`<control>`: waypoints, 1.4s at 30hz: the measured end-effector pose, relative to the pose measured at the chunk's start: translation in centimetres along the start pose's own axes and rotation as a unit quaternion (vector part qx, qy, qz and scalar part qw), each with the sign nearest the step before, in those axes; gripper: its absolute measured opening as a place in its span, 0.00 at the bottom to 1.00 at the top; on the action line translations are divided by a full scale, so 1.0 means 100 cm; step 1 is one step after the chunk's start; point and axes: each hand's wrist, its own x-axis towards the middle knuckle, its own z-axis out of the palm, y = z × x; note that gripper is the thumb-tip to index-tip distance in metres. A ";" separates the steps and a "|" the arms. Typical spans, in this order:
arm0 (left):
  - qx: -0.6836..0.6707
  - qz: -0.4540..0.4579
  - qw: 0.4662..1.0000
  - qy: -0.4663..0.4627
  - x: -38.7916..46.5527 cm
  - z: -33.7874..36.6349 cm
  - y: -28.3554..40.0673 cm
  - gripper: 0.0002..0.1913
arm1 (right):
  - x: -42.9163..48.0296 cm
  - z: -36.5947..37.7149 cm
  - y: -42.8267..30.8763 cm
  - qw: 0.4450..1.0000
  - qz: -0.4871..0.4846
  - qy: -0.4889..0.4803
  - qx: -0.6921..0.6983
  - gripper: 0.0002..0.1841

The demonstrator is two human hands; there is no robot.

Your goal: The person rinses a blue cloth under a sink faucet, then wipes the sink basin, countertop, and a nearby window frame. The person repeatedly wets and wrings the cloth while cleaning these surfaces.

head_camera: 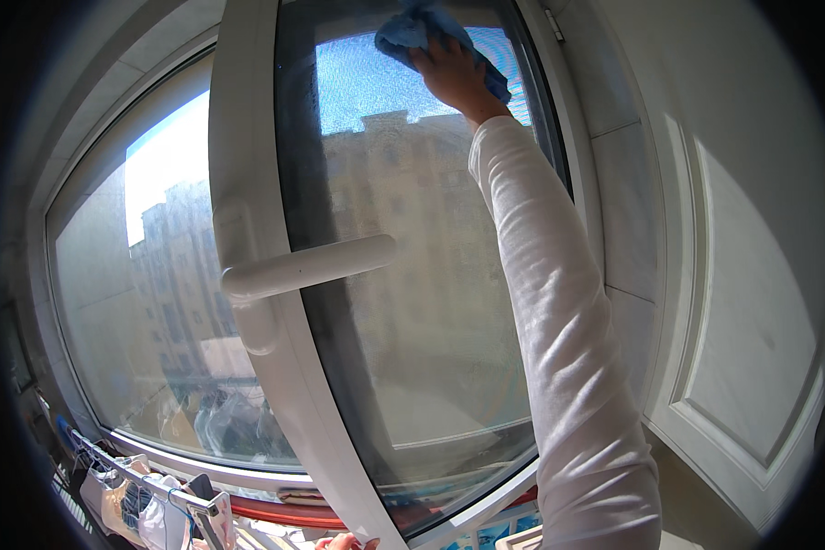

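Note:
My right hand presses a blue cloth against the upper part of a window pane. The arm, in a white sleeve, reaches up across the right side of the glass. Around the pane runs a white sash frame, and a white lever handle juts sideways from it over the glass. At the bottom edge of the view, only the fingertips of my left hand show, by the lower end of the sash frame; the rest of that hand is cut off.
Left of the sash is another glass pane. Below it stands a drying rack hung with small garments. A red rail-like strip runs under the window. At the right are a tiled wall and a white panelled door.

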 end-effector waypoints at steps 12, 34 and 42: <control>-0.013 -0.027 0.997 -0.069 -0.007 0.001 -0.005 0.10 | -0.373 -0.056 0.112 0.966 0.126 0.018 0.223 0.21; 0.010 0.046 0.996 -0.082 -0.009 0.001 -0.021 0.11 | -0.269 -0.105 -0.086 0.994 -0.050 0.099 0.008 0.19; 0.017 0.041 0.996 -0.083 -0.006 0.000 -0.024 0.09 | -0.315 -0.059 0.022 0.965 0.214 0.092 0.120 0.30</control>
